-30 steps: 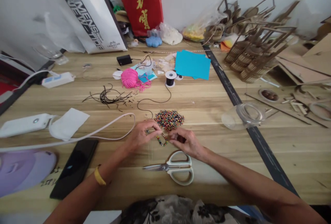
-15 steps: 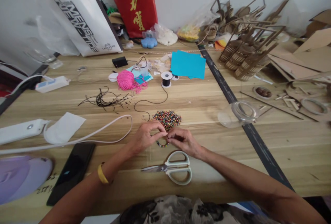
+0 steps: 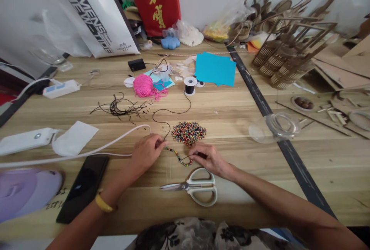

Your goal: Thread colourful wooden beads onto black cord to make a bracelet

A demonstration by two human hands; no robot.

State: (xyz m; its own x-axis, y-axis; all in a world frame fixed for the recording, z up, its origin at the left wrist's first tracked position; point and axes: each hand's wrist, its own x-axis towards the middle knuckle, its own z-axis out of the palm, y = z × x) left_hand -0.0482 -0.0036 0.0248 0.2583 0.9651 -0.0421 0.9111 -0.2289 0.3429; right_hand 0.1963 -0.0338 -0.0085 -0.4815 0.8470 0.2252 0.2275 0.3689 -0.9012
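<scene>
My left hand (image 3: 148,150) pinches the black cord at the left end of a bead string (image 3: 173,151), just left of the loose bead pile (image 3: 189,132). The strung multicoloured beads curve down and right between the hands. My right hand (image 3: 209,158) is closed on the cord near the string's right end, with a thin dark strand stretching left from its fingertips. From a black spool (image 3: 190,85) the cord winds down to my left hand. Open-bladed scissors with pale handles (image 3: 202,186) lie below my right hand.
A black phone (image 3: 82,189) and white cable (image 3: 115,139) lie left. Cut black cords (image 3: 118,107), pink yarn (image 3: 143,85) and blue sheets (image 3: 215,69) are farther back. Clear tape rolls (image 3: 279,126) and small wooden baskets (image 3: 277,63) stand at right.
My hands have moved apart, my left hand going left with the cord. More of the bead string now shows between them. The view has shifted slightly.
</scene>
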